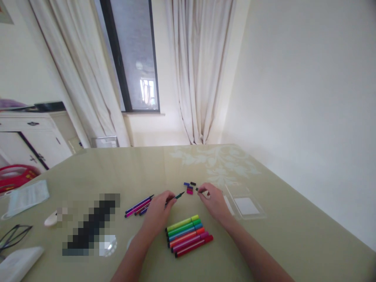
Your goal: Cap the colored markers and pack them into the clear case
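Note:
My left hand is closed round an uncapped dark marker, its tip pointing right and away. Between the thumb and fingers of my right hand is a small dark marker cap. Several loose caps in blue, black, red and pink lie between the two hands. Uncapped markers in blue, pink and purple rest left of my left hand, which partly hides them. Nearer me, a row of capped markers runs from yellow-green through blue and orange to red.
A clear plastic case with a white insert lies right of my right hand. To the left are a face mask, glasses, a white object and a blurred dark item. A wall borders the table's right side.

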Demonstrator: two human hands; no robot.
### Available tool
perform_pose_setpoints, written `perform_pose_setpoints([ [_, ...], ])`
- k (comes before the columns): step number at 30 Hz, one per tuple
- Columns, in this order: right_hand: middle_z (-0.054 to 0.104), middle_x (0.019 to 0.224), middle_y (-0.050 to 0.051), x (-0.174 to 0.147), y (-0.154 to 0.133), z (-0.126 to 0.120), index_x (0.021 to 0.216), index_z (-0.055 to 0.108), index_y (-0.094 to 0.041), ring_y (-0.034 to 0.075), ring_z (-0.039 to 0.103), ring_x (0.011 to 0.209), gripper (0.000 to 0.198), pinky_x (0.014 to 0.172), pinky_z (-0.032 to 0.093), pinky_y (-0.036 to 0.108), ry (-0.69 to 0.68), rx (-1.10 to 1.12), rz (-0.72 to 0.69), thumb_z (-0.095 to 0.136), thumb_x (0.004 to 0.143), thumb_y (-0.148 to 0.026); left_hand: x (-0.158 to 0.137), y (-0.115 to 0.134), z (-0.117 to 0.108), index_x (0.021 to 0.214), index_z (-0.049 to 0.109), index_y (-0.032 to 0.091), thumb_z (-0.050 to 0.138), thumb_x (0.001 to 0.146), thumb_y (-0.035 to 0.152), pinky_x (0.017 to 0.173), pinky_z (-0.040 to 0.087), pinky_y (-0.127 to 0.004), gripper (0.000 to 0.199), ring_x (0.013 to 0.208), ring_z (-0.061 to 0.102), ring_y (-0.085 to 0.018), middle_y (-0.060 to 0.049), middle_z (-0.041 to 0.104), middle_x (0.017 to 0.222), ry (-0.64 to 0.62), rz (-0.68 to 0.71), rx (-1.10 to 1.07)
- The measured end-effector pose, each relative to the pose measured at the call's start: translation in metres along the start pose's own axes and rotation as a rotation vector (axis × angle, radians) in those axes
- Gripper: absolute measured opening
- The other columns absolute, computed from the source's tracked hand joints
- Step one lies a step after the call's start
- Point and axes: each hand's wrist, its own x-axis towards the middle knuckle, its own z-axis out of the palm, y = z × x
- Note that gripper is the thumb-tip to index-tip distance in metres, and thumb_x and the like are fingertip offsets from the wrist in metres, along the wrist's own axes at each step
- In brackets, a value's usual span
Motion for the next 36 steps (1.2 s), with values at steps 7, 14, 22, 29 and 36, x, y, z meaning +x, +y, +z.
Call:
perform_pose_setpoints([
  [7,0.075,0.102,0.005,-0.014,-0.014,-0.001,0.103,0.075,-0.023,0.02,0.068,0.092,0.016,0.077,0.052,0.031,-0.009,0.372,-0.079,0.067,0.089,-0.022,-0.003,0.014,0.004,0.102,0.069,0.022,0.049,0.098,0.037,0.084,0.049,-0.034,0.025,0.092,0.068,-0.024,-0.005,0.076,0.098,-0.03,0.05,-0.161],
  [14,0.073,0.101,0.005,-0.015,-0.02,-0.004,0.103,0.076,-0.024,0.019,0.067,0.092,0.016,0.077,0.054,0.03,-0.014,0.438,-0.102,0.067,0.09,-0.021,-0.004,0.011,0.004,0.102,0.071,0.023,0.053,0.098,0.036,0.083,0.05,-0.033,0.023,0.091,0.068,-0.023,-0.004,0.076,0.098,-0.018,0.051,-0.163],
  [22,0.075,0.1,0.005,-0.017,-0.022,0.001,0.103,0.078,-0.024,0.018,0.068,0.086,0.016,0.078,0.055,0.031,-0.044,0.489,-0.088,0.071,0.088,-0.023,-0.005,0.007,0.007,0.101,0.073,0.024,0.059,0.097,0.033,0.086,0.051,-0.032,0.017,0.094,0.069,-0.021,-0.002,0.077,0.1,0.007,0.123,-0.165],
  [29,0.078,0.091,0.003,-0.016,-0.017,-0.002,0.094,0.08,-0.024,0.02,0.071,0.085,0.012,0.082,0.056,0.033,-0.091,0.55,0.022,0.077,0.083,-0.029,-0.006,0.012,0.006,0.1,0.077,0.026,0.06,0.098,0.032,0.081,0.052,-0.029,0.018,0.085,0.071,-0.019,0.0,0.078,0.093,0.033,0.185,-0.129],
  [36,0.079,0.088,0.003,-0.017,-0.016,-0.004,0.089,0.081,-0.024,0.022,0.073,0.084,0.011,0.082,0.056,0.035,-0.11,0.602,0.093,0.079,0.079,-0.028,-0.008,0.015,0.006,0.098,0.078,0.025,0.062,0.097,0.029,0.079,0.051,-0.027,0.017,0.084,0.07,-0.018,-0.001,0.078,0.093,0.042,0.207,-0.115],
])
